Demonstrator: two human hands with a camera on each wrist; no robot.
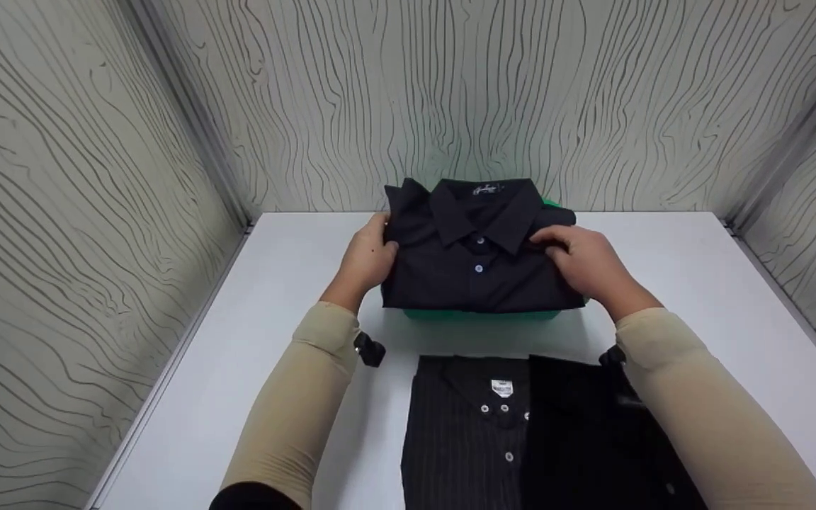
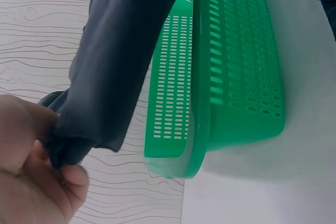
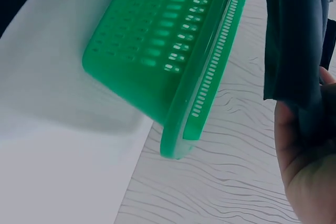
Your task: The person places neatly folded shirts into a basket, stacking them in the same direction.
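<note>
A folded dark shirt (image 1: 443, 273) with a collar and pale buttons is held above a green plastic basket (image 2: 241, 77), hiding most of it in the head view. My left hand (image 1: 369, 253) pinches the shirt's left side, thumb in front. The right hand (image 1: 585, 261) grips its right side, with thumb and fingers around the folded cloth. Both wrist views show a gap between the shirt's lower edge and the basket rim (image 3: 184, 93). What lies inside the basket is hidden.
Nearer on the white table (image 1: 238, 354) lies a dark striped shirt (image 1: 465, 439) with a white label, beside a plain black garment (image 1: 585, 439) partly under my right forearm. Wood-patterned panels (image 1: 323, 106) rise behind the table and on both sides.
</note>
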